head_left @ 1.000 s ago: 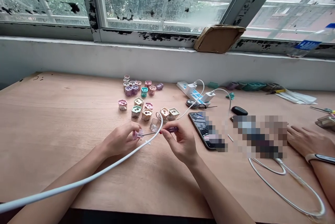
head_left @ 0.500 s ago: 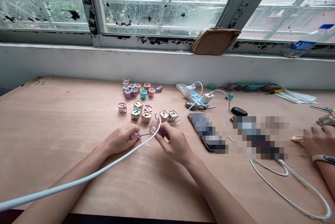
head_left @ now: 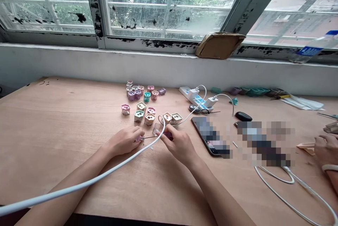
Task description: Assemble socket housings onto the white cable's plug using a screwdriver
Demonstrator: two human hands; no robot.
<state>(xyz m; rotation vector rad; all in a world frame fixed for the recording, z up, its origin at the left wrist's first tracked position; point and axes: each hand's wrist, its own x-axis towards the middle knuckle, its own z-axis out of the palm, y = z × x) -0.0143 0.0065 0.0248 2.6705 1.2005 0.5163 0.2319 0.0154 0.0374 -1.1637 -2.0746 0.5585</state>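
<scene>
My left hand [head_left: 126, 140] is closed on a small pink pencil sharpener part [head_left: 138, 138], much of it covered by the fingers. In my right hand [head_left: 180, 145] is a screwdriver [head_left: 150, 137], its purple handle partly hidden by the fingers and its thin shaft pointing left to the pink part. Near the right fingertips stands a clear sharpener container [head_left: 156, 129]. Just beyond the hands are several two-hole pencil sharpeners, among them a green one [head_left: 139, 115] and an orange one [head_left: 149, 119]. A small metal blade [head_left: 151, 148] lies below the shaft.
A white cable [head_left: 105, 174] crosses in front of both forearms. To the right are a phone [head_left: 211, 136], a power strip [head_left: 196, 97] with chargers, and a black case [head_left: 243, 116]. Another person's hand [head_left: 326, 148] rests at the right edge. More sharpeners [head_left: 134, 94] stand farther back.
The view has shifted slightly, so everything sits a little lower and to the right. Both hands keep the same hold, with the screwdriver shaft still at the pink part.
</scene>
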